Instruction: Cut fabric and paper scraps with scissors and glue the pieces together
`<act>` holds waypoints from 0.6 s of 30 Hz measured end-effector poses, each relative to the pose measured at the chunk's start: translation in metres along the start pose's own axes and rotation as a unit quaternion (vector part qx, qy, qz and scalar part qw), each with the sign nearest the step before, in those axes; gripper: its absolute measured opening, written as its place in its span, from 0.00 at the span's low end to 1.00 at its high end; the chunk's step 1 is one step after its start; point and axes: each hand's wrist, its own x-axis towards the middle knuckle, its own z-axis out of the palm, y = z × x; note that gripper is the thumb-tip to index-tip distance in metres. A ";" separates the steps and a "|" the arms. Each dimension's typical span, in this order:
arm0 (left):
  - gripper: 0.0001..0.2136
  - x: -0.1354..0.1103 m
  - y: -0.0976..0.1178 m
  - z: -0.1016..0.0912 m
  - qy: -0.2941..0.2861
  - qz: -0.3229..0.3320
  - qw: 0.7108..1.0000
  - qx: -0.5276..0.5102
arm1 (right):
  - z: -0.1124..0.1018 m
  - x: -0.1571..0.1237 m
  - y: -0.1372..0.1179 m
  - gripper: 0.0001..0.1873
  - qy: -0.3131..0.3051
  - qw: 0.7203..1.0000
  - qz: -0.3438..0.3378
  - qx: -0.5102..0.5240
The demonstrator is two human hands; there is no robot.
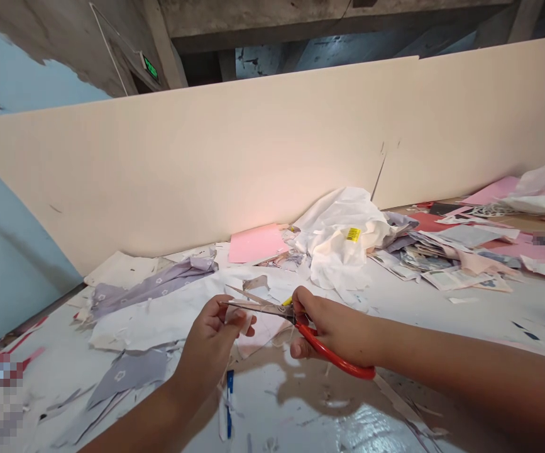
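Note:
My right hand [333, 327] is closed round the red handles of a pair of scissors [272, 308], whose open metal blades point left. Between the blades sits a small pale piece of cloth or paper [239, 321], pinched by the fingers of my left hand [213, 333]. Both hands hover just above the white table [442, 314], near its front middle. Under the hands lies a larger white sheet with a pinkish grid piece [265, 330].
Lilac patterned fabric scraps [154, 286] lie at the left. A pink sheet [256, 242], crumpled white cloth with a yellow tag [342, 236] and a heap of paper cuttings [451, 255] lie behind. A tall beige board [253, 145] walls off the table's far side.

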 end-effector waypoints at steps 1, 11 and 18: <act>0.06 0.000 0.000 0.000 -0.004 0.003 1.000 -0.001 | 0.000 0.000 0.000 0.16 -0.003 1.000 -0.001 0.003; 0.05 0.001 -0.003 0.000 -0.021 -0.004 1.000 -0.023 | 0.001 -0.001 -0.003 0.17 -0.004 1.000 0.008 0.014; 0.05 -0.001 0.000 0.002 -0.013 -0.007 0.999 -0.032 | 0.001 0.000 0.000 0.15 -0.010 1.000 0.007 0.020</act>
